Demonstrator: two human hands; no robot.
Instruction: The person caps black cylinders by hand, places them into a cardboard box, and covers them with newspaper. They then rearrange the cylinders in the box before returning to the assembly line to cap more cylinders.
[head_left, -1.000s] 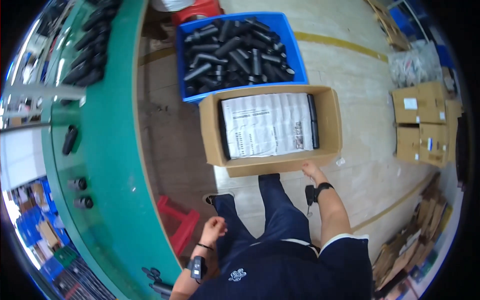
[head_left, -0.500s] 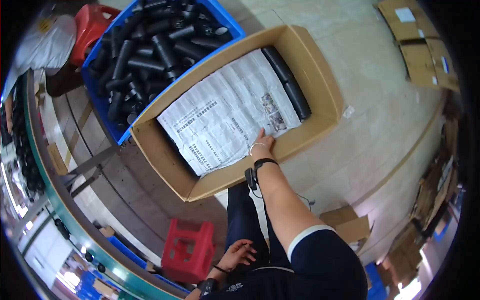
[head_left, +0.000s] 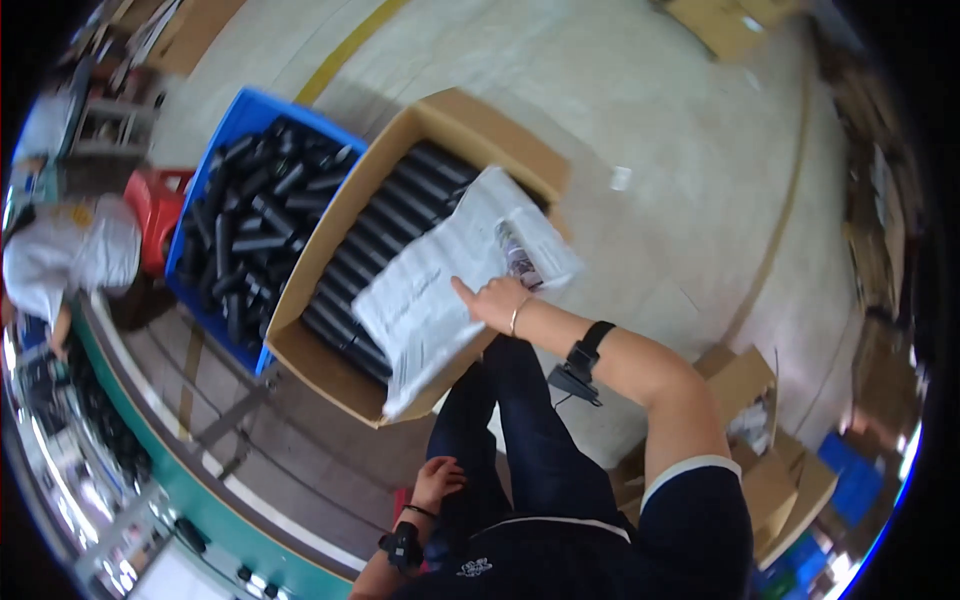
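The right hand (head_left: pixel 497 302) was set against the crumpled printed sheet (head_left: pixel 430 285), its index finger stretched out and the other fingers bent; whether the paper was pinched could not be told. The sheet was spread askew across the open carton (head_left: pixel 505 135), its edge on the person's side draped over the near wall. To the left of it, black cylinders (head_left: pixel 390 215) were left uncovered, packed side by side inside the carton. The left hand (head_left: pixel 438 480) was held low near the left thigh, half open with fingers loosely curled, and nothing was seen in it. Just beside the carton, a blue bin (head_left: pixel 222 342) was heaped with loose black cylinders (head_left: pixel 255 215).
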